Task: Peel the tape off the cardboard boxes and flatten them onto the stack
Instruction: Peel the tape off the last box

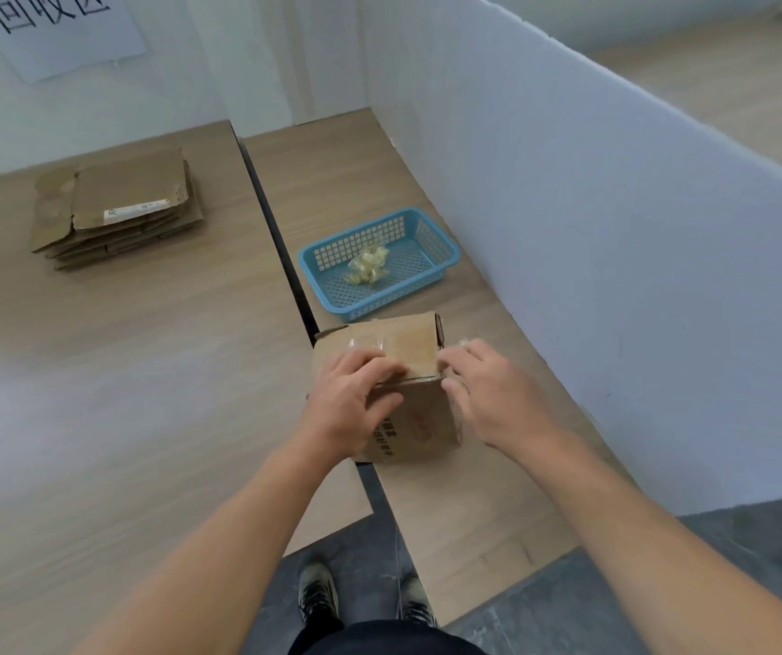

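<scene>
Both hands [426, 399] on taped box [408, 371]

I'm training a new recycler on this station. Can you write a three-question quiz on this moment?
1. True or false: the cardboard box under the hands is already flattened.
2. What lies in the blue basket? A) scissors B) wadded tape C) nothing
3. Which hand presses on the box top while the other works at its edge?

Key: 1. False, it stands assembled. 2. B. 3. The left hand presses; the right hand picks at the right edge. The flattened stack waits on the far left table.
</scene>
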